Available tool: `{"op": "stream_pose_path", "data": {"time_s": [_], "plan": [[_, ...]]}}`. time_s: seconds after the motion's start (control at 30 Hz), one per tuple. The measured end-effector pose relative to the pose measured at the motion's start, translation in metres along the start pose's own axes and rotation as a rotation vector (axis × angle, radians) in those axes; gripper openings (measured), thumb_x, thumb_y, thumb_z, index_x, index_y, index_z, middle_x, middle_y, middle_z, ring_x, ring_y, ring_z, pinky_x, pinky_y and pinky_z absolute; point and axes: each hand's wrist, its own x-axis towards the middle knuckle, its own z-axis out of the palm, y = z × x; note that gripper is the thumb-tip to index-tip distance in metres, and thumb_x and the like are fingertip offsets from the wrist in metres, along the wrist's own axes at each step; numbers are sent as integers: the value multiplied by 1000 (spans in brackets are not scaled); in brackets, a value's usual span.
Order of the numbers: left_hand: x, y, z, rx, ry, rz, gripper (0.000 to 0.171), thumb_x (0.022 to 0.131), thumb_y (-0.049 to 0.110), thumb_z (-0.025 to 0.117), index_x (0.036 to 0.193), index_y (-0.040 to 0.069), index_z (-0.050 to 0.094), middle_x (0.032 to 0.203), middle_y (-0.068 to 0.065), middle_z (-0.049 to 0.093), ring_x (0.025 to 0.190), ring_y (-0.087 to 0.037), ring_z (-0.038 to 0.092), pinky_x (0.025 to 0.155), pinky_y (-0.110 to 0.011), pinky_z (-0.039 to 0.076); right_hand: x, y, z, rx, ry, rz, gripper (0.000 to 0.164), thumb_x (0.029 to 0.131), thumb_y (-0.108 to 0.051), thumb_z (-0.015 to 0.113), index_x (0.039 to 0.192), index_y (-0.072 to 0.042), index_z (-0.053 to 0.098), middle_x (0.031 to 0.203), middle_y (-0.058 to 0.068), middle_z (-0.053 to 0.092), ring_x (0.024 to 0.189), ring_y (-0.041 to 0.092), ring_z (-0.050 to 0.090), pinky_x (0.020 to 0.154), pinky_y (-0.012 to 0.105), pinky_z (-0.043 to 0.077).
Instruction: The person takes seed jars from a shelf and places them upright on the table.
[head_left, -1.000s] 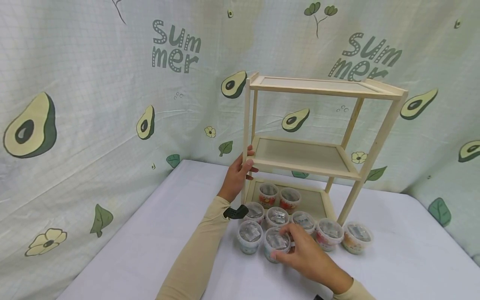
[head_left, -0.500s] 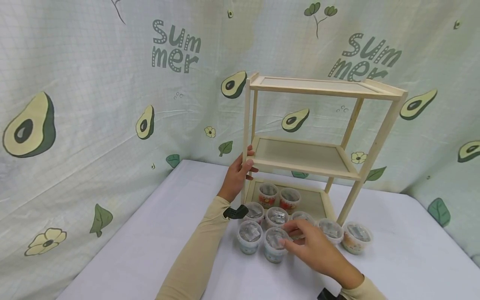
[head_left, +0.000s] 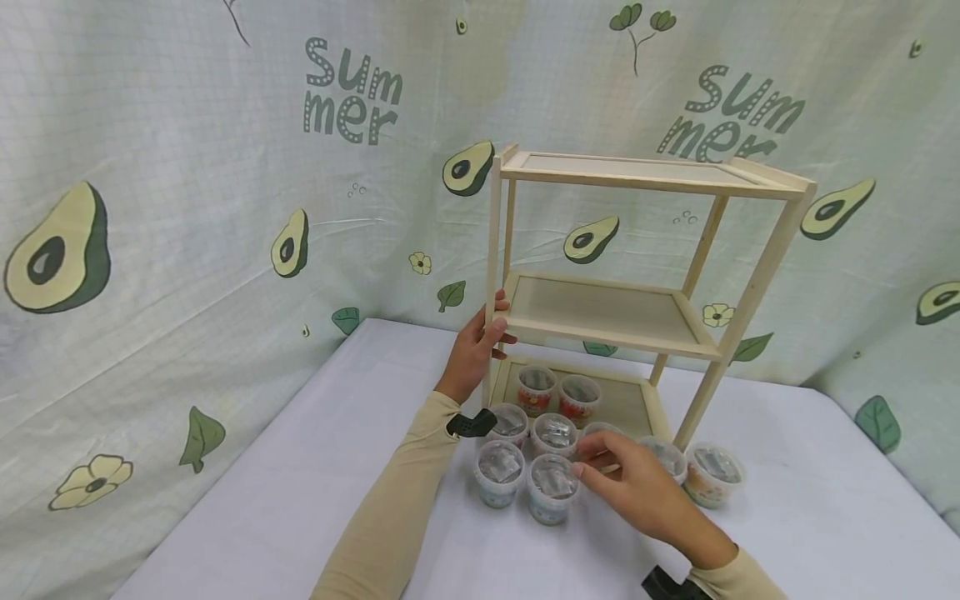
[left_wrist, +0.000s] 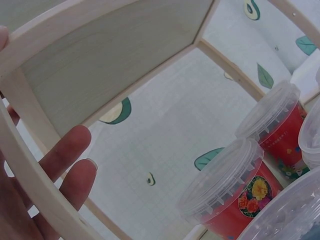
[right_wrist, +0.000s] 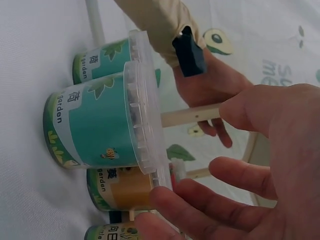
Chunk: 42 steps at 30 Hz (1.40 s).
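My left hand grips the left front post of a three-tier wooden rack at middle-shelf height; its fingers pass behind the post in the left wrist view. My right hand hovers just right of a teal lidded tub, with nothing held and its fingers apart. A second teal tub stands left of that one. In the right wrist view an orange tub sits behind the teal one, close to my fingertips; touching or not, I cannot tell. Two red tubs stand on the bottom shelf.
Several more clear-lidded tubs line the rack's front, including an orange-patterned tub at the right end. Beneath everything lies a white tablecloth. An avocado-print curtain surrounds the table at back and sides.
My right hand has let go of the front right teal tub and drawn back to the right. That tub stays beside the other teal tub. The left hand keeps its grip on the post.
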Motion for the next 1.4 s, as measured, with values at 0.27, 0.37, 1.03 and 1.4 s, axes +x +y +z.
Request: {"op": "stream_pose_path", "data": {"time_s": [0.27, 0.37, 1.03, 1.4], "plan": [[1, -1, -1, -16, 12, 5, 43, 107, 34, 49, 148, 21, 49, 147, 4, 51, 102, -31, 66, 74, -44, 53, 5, 3, -8, 42, -17, 36, 32, 98, -29, 68, 116, -3, 64, 103, 2, 68, 92, 20, 66, 73, 29, 55], [2, -3, 0, -29, 7, 7, 42, 107, 32, 49, 147, 20, 50, 149, 5, 49, 102, -31, 66, 74, -43, 53, 9, 5, -12, 71, -15, 59, 32, 98, -27, 68, 117, -1, 64, 102, 4, 68, 91, 20, 66, 73, 29, 55], [-1, 6, -3, -6, -45, -25, 47, 109, 23, 44, 154, 10, 39, 148, -15, 48, 109, -40, 63, 80, -50, 53, 46, 13, -52, 265, -67, 134, 45, 102, -21, 59, 129, 14, 51, 115, 28, 65, 101, 35, 68, 78, 41, 59], [0, -3, -1, -11, -2, 0, 44, 108, 31, 47, 150, 19, 47, 142, -4, 55, 103, -30, 66, 74, -40, 54, 62, 26, -62, 219, -47, 213, 47, 103, -27, 57, 131, 11, 52, 120, 25, 64, 107, 35, 67, 83, 45, 57]]}}
